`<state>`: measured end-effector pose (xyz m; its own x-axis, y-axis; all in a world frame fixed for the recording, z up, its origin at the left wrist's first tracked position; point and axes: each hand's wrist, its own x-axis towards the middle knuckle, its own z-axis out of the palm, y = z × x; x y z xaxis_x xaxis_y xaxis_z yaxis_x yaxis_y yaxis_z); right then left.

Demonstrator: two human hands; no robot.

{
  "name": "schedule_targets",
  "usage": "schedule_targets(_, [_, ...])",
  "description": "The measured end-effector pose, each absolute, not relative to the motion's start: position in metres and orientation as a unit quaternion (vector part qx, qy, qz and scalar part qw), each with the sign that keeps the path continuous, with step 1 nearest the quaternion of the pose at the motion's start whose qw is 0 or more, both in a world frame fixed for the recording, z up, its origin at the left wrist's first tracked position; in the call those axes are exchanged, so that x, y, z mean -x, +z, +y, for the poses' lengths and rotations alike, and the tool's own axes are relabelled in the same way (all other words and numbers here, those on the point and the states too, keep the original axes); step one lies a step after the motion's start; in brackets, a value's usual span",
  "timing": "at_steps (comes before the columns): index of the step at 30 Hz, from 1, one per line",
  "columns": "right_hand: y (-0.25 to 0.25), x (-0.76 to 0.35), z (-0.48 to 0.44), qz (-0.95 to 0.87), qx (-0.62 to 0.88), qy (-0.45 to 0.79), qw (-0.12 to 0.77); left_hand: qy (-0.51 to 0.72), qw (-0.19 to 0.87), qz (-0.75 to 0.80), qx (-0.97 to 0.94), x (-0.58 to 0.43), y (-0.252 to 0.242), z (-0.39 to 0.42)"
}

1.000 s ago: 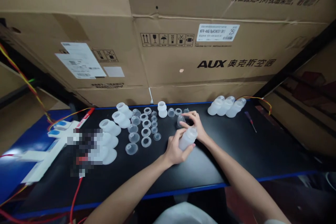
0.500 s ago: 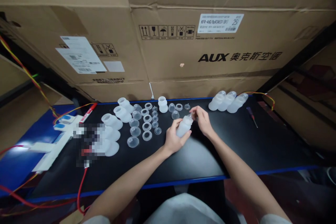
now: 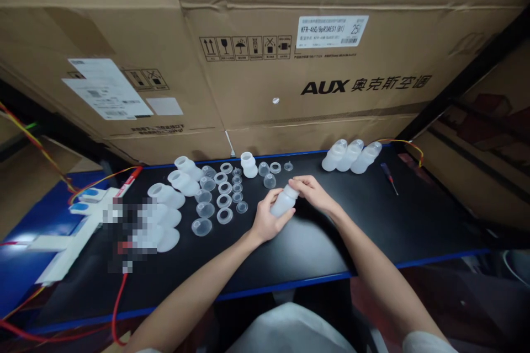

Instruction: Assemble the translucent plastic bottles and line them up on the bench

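My left hand (image 3: 265, 220) is wrapped round the body of a translucent white plastic bottle (image 3: 282, 203), held tilted above the black table (image 3: 414, 220). My right hand (image 3: 311, 191) is closed over the bottle's mouth end, fingers pinched at its top; what sits under them is hidden. Just beyond the hands lie small clear caps (image 3: 269, 180) and white rings (image 3: 224, 215). Three finished-looking bottles (image 3: 350, 155) lie side by side at the back right.
Several open white bottles (image 3: 178, 183) lie in a row at the left, beside rows of rings and clear domes. A screwdriver (image 3: 389, 177) lies at the right. Large cardboard boxes (image 3: 314, 66) wall the back. Red and yellow wires (image 3: 118, 298) trail at the left edge.
My right hand has come from the small caps onto the bottle's mouth, and both hands with the bottle have stayed near the table's middle. The view has shifted slightly.
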<state>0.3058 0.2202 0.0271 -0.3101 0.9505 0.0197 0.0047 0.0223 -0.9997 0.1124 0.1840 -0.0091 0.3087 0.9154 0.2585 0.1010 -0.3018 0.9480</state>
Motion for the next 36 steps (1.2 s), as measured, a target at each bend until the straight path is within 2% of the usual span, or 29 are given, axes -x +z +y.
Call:
schedule_targets(6, [0.016, -0.295, 0.226, -0.429, 0.365, 0.678, 0.473, 0.462, 0.464, 0.374, -0.657, -0.112, -0.01, 0.188])
schedule_targets(11, [0.008, -0.285, 0.229, -0.411, 0.376, 0.672, 0.488, 0.475, 0.478, 0.365, -0.642, -0.112, -0.01, 0.193])
schedule_targets(15, [0.007, -0.28, 0.224, -0.409, 0.403, 0.601, 0.556, 0.463, 0.497, 0.384, -0.626, -0.113, -0.012, 0.196])
schedule_targets(19, [0.017, -0.292, 0.222, -0.43, 0.462, 0.404, 0.662, 0.451, 0.485, 0.404, -0.631, -0.112, -0.012, 0.196])
schedule_targets(21, [0.022, -0.304, 0.225, -0.453, 0.498, 0.321, 0.666, 0.451, 0.484, 0.404, -0.631, -0.112, -0.011, 0.195])
schedule_targets(24, [0.021, -0.321, 0.233, -0.513, 0.579, 0.254, 0.581, 0.452, 0.484, 0.397, -0.636, -0.111, -0.011, 0.194])
schedule_targets(30, [-0.001, -0.324, 0.24, -0.658, 0.671, 0.09, 0.33, 0.446, 0.482, 0.395, -0.643, -0.111, -0.012, 0.193])
schedule_targets(34, [-0.01, -0.315, 0.238, -0.701, 0.671, 0.044, 0.238, 0.452, 0.476, 0.392, -0.644, -0.112, -0.015, 0.19])
schedule_targets(36, [-0.013, -0.315, 0.238, -0.714, 0.663, 0.021, 0.222, 0.457, 0.473, 0.391, -0.643, -0.114, -0.016, 0.188])
